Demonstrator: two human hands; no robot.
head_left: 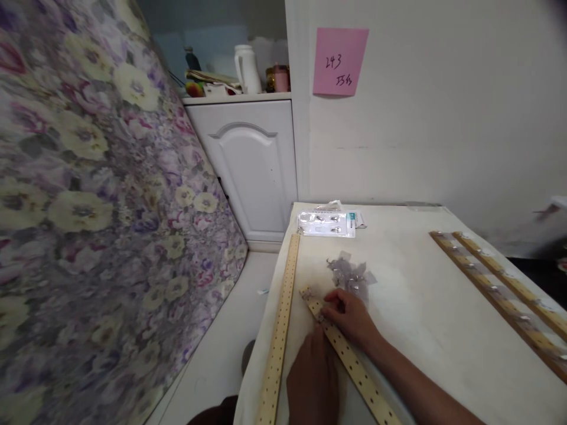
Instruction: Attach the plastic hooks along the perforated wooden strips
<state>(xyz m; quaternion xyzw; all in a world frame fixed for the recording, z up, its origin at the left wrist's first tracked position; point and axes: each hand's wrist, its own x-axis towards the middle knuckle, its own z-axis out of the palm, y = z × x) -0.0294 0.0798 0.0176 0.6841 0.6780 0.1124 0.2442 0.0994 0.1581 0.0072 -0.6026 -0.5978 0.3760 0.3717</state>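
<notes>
A pale wooden strip with rows of dark holes (349, 355) lies slanting across the white-covered table between my hands. My left hand (312, 375) is at its left edge, closed, with the fingertips pressed against the strip. From the other side my right hand (352, 316) reaches over it, thumb and fingers pinched at a small clear piece with a shiny part (321, 317). The fingers partly cover that piece. Another clear piece (306, 293) sits at the strip's far end. Just beyond my right hand is a loose pile of clear pieces with metal bits (349, 276).
A second holed strip (283, 313) runs along the table's left edge. Clear packages (328, 224) lie at the back. Two strips bearing clear squares (500, 289) rest at right. A floral curtain (133, 236) hangs left, and a white cabinet (252, 165) stands behind.
</notes>
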